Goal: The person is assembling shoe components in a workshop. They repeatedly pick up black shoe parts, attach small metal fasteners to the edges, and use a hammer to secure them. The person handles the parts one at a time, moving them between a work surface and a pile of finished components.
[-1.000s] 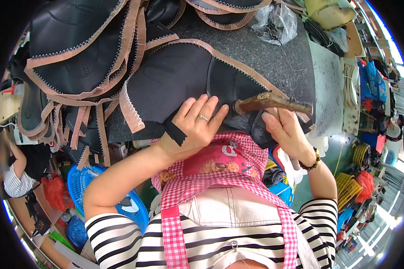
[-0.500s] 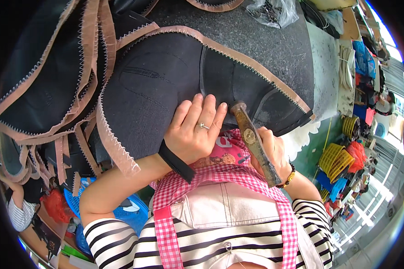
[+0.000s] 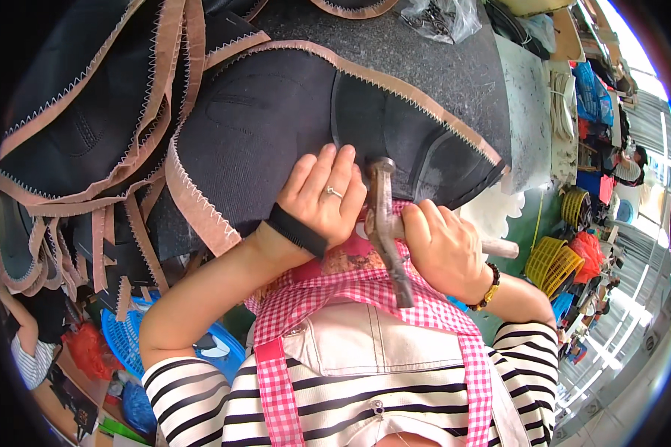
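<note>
Two hands are at work over one black fabric piece (image 3: 276, 127) edged with tan zigzag-stitched trim, which lies on the dark bench (image 3: 440, 59) just ahead of our chest. Our left hand (image 3: 322, 197) rests flat on it with fingers spread and loosely extended, pressing the cloth near a seam and gripping nothing. Our right hand (image 3: 441, 249) is closed around the handle of one hammer (image 3: 386, 223), whose metal head sits at the seam just beside the left fingertips while its other end points back toward our checked apron (image 3: 365, 298). We judge the fabric to be soft, light and floppy, likely to slide or bunch unless it is held down flat close to the spot being struck; the stitched edge looks like the firmest place to grip. The hammer seems heavy at its head and rigid, best held on the handle as we have it. To the left we count one overlapping heap of similar black pieces (image 3: 82, 127); the number in it we cannot tell. One clear plastic bag (image 3: 443, 16) sits at the far edge of the bench.
</note>
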The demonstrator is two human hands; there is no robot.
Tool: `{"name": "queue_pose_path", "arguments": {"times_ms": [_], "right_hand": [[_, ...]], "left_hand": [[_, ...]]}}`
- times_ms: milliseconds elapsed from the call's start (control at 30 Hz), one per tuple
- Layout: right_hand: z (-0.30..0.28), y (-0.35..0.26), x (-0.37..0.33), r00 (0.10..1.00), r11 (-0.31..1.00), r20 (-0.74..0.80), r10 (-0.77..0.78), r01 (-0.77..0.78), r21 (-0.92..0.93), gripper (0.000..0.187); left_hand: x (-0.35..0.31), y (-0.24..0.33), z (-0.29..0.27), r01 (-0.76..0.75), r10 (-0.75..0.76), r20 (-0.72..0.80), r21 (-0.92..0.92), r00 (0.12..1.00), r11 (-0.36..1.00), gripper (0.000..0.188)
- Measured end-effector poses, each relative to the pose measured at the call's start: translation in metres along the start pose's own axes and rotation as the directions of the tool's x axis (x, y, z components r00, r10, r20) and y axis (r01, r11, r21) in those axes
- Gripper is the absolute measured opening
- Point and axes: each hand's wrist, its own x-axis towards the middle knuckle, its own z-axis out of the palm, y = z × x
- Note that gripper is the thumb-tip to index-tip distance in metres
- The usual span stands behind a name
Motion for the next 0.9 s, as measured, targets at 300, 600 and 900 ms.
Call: {"name": "queue_pose_path", "arguments": {"times_ms": [300, 600, 900], "right_hand": [[-0.011, 0.045, 0.017, 0.985, 0.798, -0.029, 0.173, -0.122, 0.59, 0.014], [-0.024, 0.059, 0.046, 0.985, 0.812, 0.17, -0.02, -0.083, 0.578, 0.02], [-0.055, 0.059, 0.104, 0.886, 0.815, 0.459, -0.062, -0.221, 0.536, 0.027]], "left_hand": [[0.002, -0.006, -0.012, -0.026, 0.028, 0.046, -0.041, 0.999, 0.999, 0.019], [-0.011, -0.005, -0.016, -0.072, 0.072, 0.11, -0.007, 0.991, 0.997, 0.036], [-0.012, -0.003, -0.007, -0.061, 0.061, 0.062, 0.006, 0.996, 0.998, 0.03]]}}
